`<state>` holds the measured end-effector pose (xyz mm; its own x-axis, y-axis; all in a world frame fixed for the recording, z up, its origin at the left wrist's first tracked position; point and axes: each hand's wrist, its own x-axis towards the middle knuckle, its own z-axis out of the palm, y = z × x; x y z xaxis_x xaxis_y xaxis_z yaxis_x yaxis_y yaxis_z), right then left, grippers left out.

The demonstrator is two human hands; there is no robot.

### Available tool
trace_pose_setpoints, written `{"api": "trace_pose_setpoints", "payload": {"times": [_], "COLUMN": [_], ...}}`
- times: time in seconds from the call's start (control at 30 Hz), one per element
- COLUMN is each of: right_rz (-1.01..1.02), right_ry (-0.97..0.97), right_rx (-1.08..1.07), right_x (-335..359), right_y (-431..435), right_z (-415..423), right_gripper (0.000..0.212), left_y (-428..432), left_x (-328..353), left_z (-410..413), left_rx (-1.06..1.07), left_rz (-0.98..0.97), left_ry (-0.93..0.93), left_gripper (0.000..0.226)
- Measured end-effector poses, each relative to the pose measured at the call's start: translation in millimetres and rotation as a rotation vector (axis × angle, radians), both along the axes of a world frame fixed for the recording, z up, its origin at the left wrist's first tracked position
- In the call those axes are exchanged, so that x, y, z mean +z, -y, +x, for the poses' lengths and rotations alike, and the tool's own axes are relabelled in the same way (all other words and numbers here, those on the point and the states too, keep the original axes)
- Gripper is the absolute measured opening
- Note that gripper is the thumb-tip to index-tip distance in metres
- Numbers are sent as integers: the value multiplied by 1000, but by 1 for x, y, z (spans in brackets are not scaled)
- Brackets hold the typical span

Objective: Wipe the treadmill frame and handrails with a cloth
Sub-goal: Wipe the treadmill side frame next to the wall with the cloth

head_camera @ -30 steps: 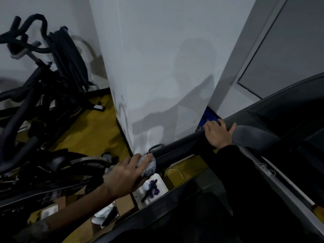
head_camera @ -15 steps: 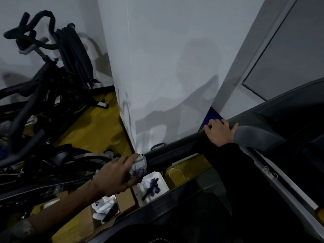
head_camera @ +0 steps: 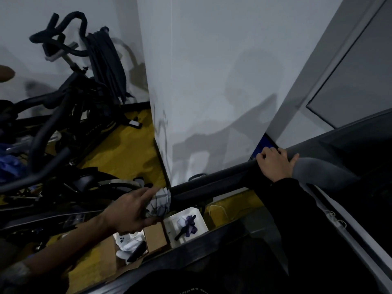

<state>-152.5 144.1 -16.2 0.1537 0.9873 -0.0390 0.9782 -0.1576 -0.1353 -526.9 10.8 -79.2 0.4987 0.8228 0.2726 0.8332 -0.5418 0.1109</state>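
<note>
Lower centre of the frame: our left hand (head_camera: 129, 211) grips the cloth (head_camera: 160, 201), which is bunched round the free end of the handrail (head_camera: 212, 184). The thumb sits beneath and the fingers lie over the top.
Right of centre: our right hand (head_camera: 275, 164) curls over the same handrail higher up, beside a grey pad (head_camera: 322, 170). It holds the bar and carries no cloth.
Change: over the last second the cloth slides down the bar toward the lower left. It goes from just right of the white pillar (head_camera: 212, 81) corner to just left of it. The right hand keeps its place on the bar.
Meaning for the task: we judge that this stroke has reached the tip of the rail, so the dark length between our hands is about wiped.
Still to do: the part under and beyond the right hand looks untouched by the cloth. So does the treadmill frame (head_camera: 191, 250) crossing the bottom of the frame.
Next move, as we judge it: work the cloth round the end cap, then carry it back up the bar.
Nearby: an exercise bike (head_camera: 63, 115) fills the upper left. A white tray (head_camera: 199, 217) lies on the yellow floor (head_camera: 127, 149) just below the rail's end.
</note>
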Motion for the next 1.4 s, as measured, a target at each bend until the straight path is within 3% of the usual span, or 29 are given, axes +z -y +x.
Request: {"api": "trace_pose_setpoints", "payload": {"times": [0.13,0.27,0.33,0.4,0.47,0.53,0.63,0.7,0.9,1.03,1.1,1.2,1.33,1.4], "right_rz": [9,13,15,23,23,20,18,19,32,46,49,61,79,84], "right_ry": [3,-1,-1,-5,-10,-13,-14,-16,-30,-34,-40,-34,-42,-46], "right_rx": [-4,-16,-16,-20,-26,-25,-24,-25,-36,-39,-36,-31,-38,-38], "right_x": [0,0,-1,0,0,0,0,0,1,-1,-1,-2,-3,-3], "right_y": [1,2,2,2,3,4,4,5,7,7,8,8,11,11], "right_z": [-1,-1,-2,-3,-4,-4,-4,-5,-9,-9,-9,-11,-13,-12], "right_gripper": [28,29,30,30,30,31,31,31,31,31,31,31,31,31], "left_y": [9,11,1,-14,-26,-25,-6,3,-23,-20,-30,-45,-40,-44], "left_x": [-8,-12,-4,8,15,12,-3,-6,9,11,20,30,30,32], "left_z": [2,3,-2,-6,-4,-1,14,25,28,45,51,63,86,93], "left_rx": [70,136,122,108,88,125,208,202,129,76,104,169,178,179], "left_rz": [74,15,-135,-482,-643,-601,-198,-104,-292,-215,-367,-615,-414,-424], "left_ry": [4,-18,57,134,94,87,9,-71,39,26,35,39,-45,-40], "left_gripper": [70,70,80,100,107,92,73,69,80,84,83,61,68,73]}}
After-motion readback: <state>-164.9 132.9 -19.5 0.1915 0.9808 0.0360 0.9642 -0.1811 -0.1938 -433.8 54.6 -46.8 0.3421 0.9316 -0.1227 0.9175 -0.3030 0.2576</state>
